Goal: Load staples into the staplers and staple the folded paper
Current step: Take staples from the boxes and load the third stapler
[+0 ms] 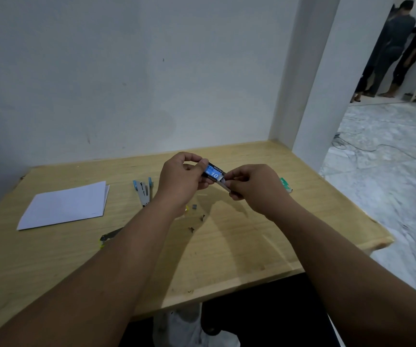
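Gripping a staple box (214, 173) marked "No. 10", both hands.

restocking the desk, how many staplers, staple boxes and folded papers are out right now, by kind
staplers: 2, a blue one lying open and a yellow one partly hidden under the left forearm
staple boxes: 2, a blue and black one held in both hands and a green one on the table
folded paper: 1
total: 5
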